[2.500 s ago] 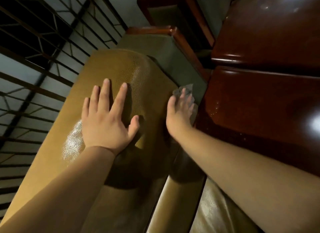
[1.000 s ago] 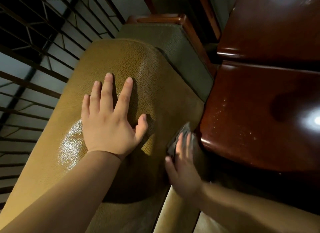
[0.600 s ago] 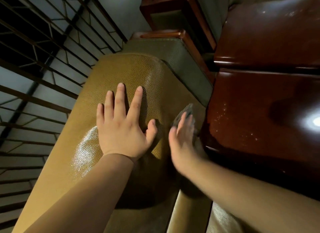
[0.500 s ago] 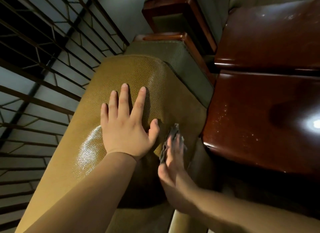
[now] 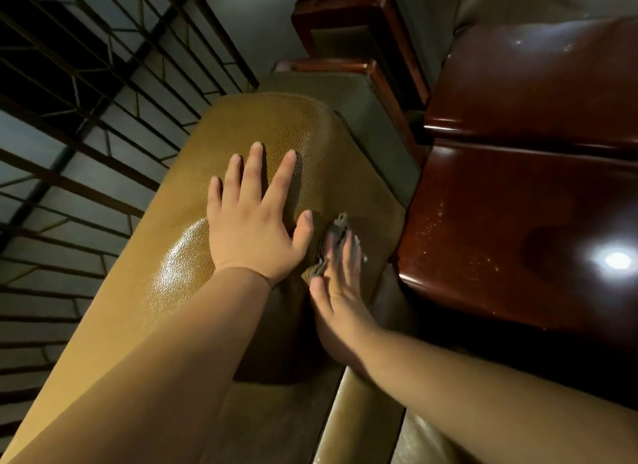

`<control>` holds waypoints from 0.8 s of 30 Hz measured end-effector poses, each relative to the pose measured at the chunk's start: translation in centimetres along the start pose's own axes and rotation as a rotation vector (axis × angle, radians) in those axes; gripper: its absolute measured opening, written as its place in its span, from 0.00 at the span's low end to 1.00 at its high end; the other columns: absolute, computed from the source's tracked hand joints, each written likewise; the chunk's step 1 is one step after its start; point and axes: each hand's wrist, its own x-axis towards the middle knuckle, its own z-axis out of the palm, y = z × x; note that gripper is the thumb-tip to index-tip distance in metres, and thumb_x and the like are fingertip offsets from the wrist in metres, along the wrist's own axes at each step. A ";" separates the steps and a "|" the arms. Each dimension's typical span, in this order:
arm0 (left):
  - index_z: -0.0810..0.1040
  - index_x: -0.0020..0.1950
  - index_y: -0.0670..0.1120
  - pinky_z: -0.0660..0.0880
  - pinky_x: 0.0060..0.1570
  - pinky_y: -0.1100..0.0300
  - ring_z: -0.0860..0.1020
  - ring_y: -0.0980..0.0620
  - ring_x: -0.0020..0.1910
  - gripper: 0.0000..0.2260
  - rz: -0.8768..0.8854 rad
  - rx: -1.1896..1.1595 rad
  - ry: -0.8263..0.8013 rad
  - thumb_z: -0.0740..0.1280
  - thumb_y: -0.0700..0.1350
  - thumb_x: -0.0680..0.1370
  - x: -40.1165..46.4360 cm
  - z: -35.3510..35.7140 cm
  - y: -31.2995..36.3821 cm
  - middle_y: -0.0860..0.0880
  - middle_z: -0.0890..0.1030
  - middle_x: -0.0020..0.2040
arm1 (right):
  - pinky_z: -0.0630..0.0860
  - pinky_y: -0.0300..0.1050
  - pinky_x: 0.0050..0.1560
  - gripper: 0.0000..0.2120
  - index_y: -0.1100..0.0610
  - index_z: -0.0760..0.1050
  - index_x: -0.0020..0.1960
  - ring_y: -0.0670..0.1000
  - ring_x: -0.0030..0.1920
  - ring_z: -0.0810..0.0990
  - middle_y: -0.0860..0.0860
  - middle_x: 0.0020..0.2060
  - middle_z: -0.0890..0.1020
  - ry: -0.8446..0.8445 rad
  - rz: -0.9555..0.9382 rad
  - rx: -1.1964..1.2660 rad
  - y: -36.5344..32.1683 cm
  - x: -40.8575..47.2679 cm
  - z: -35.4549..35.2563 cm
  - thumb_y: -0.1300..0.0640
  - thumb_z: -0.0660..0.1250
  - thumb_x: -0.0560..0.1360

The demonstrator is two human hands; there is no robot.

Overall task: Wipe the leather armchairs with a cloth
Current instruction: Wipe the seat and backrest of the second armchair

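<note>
Dim room with a barred window grille [image 5: 86,125] behind | cloth [image 5: 331,246] lies on the tan leather armchair [image 5: 310,146] top, under the right hand [image 5: 340,291], fingers flat and pressing it | left hand [image 5: 253,222] just beside, spread flat, holding nothing | unwiped leather runs ahead | glossy wooden table [image 5: 518,222] close right, limiting the sweep.

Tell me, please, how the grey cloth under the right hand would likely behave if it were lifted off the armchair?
The cloth bunches in folds beside the right hand, so it would probably droop limply. It looks thin, so likely very light. On the glossy armchair leather it seems apt to slide easily.
</note>
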 end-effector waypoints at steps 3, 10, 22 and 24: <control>0.52 0.86 0.60 0.53 0.81 0.36 0.53 0.39 0.84 0.34 -0.012 0.000 -0.022 0.53 0.68 0.81 0.3 -0.3 0.0 0.45 0.54 0.86 | 0.44 0.71 0.80 0.32 0.42 0.26 0.80 0.65 0.81 0.35 0.55 0.82 0.33 0.070 0.152 -0.105 -1.0 5.1 -1.7 0.41 0.42 0.85; 0.46 0.86 0.62 0.46 0.83 0.38 0.45 0.43 0.86 0.29 -0.013 -0.132 -0.222 0.49 0.62 0.85 -0.3 -2.6 -0.3 0.50 0.46 0.87 | 0.52 0.77 0.76 0.30 0.52 0.47 0.82 0.72 0.81 0.47 0.65 0.83 0.49 -0.023 -0.035 -0.130 -4.7 -1.5 1.0 0.38 0.35 0.85; 0.50 0.87 0.59 0.50 0.82 0.36 0.48 0.43 0.86 0.31 -0.034 -0.026 -0.182 0.51 0.62 0.83 -14.1 -3.3 -5.0 0.52 0.50 0.87 | 0.44 0.72 0.79 0.30 0.42 0.32 0.82 0.66 0.81 0.32 0.53 0.81 0.29 0.022 0.115 -0.115 -8.9 0.1 0.6 0.40 0.41 0.85; 0.52 0.87 0.58 0.51 0.81 0.36 0.49 0.43 0.86 0.30 -0.014 -0.052 -0.162 0.50 0.61 0.84 -14.3 -2.8 -5.5 0.51 0.51 0.87 | 0.48 0.72 0.79 0.31 0.39 0.30 0.81 0.65 0.81 0.32 0.53 0.81 0.29 -0.096 0.005 -0.110 -8.6 -6.4 2.7 0.39 0.40 0.83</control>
